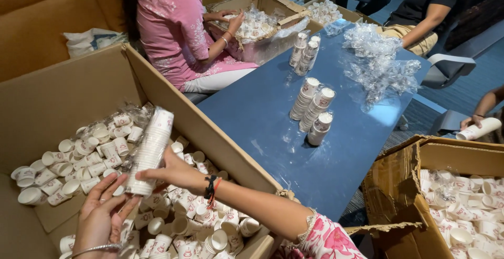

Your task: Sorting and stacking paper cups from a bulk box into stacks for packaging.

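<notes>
Cardboard box [73, 88], large and open, sits at the person's left and holds a loose heap of small white paper cups [79, 159], some still in torn clear plastic. Over that heap the right hand [176, 171] grasps a long stack of nested cups [148, 151] near its lower half, fingers wrapped around the side, the stack leaning with its top toward the far wall of the box. Just beneath it the left hand [102, 214] is spread with the palm up, fingers loose and gripping nothing, its fingertips close to the bottom end of the stack; whether they touch it I cannot tell. A silver bangle rings the left wrist, and a dark thread band the right. Beside the box stands a blue table [262, 117] bearing two groups of upright cup stacks [314, 112] and a crumpled pile of clear wrappers [380, 67]. Across the table a person in pink [173, 28] reaches into another carton [252, 25] of cups. At the right, a third box [420, 185] also holds loose cups
</notes>
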